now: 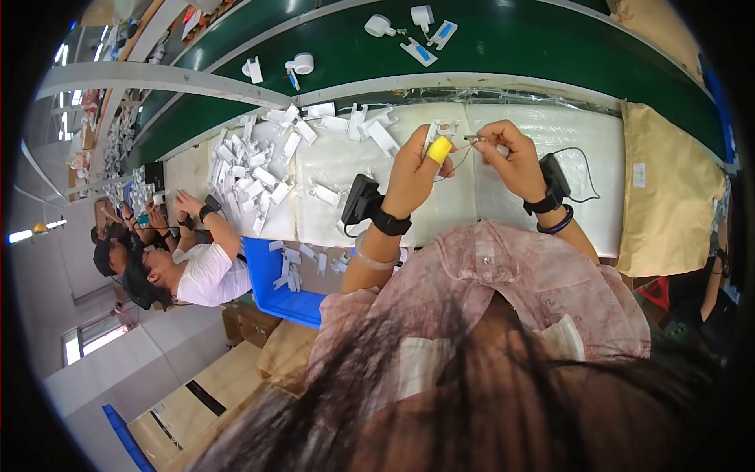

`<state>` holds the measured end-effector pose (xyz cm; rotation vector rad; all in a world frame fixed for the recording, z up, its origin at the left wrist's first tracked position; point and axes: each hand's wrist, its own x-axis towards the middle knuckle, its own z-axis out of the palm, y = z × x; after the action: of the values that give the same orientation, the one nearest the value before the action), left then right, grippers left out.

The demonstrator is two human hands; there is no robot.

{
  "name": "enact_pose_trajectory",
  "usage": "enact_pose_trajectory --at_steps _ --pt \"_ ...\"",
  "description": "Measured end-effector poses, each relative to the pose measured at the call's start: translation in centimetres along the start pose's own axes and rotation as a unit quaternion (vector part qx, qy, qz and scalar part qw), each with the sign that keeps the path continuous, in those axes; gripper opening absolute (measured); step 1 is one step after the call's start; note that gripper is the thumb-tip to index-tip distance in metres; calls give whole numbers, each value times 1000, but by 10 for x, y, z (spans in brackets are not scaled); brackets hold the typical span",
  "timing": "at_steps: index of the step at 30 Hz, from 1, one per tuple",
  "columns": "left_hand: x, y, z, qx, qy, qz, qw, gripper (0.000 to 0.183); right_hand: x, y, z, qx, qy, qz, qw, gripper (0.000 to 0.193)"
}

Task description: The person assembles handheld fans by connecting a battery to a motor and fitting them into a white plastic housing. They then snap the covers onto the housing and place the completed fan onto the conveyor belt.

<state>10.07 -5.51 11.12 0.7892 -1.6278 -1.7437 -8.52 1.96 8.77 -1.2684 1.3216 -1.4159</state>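
My left hand (412, 171) is closed around a small white plastic housing (448, 126), held upright over the covered table. A yellow cover (439, 149) sits on its thumb. Just to the right, my right hand (513, 157) pinches the end of a thin wire (465, 151) between thumb and fingers. The wire runs across to the left hand; a small greenish piece shows at the pinched end, too small to name. The two hands are close together but apart. Each wrist wears a black strap with a box-shaped device.
White plastic parts (253, 175) lie heaped on the table's left. A blue bin (271, 297) with more parts stands below. Beyond runs a green conveyor (346, 59) carrying round-headed white units (381, 27). Brown paper (672, 197) covers the right end. A co-worker (206, 271) sits at left.
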Motion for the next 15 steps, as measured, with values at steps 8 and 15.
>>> enact_pose_trajectory --at_steps 8,15 --pt "8 -16 4 -125 21 -102 987 31 10 -3 -9 -192 -5 -144 971 21" --pt "5 -20 13 -120 11 -85 989 37 10 -1 9 -204 43 -200 957 19"
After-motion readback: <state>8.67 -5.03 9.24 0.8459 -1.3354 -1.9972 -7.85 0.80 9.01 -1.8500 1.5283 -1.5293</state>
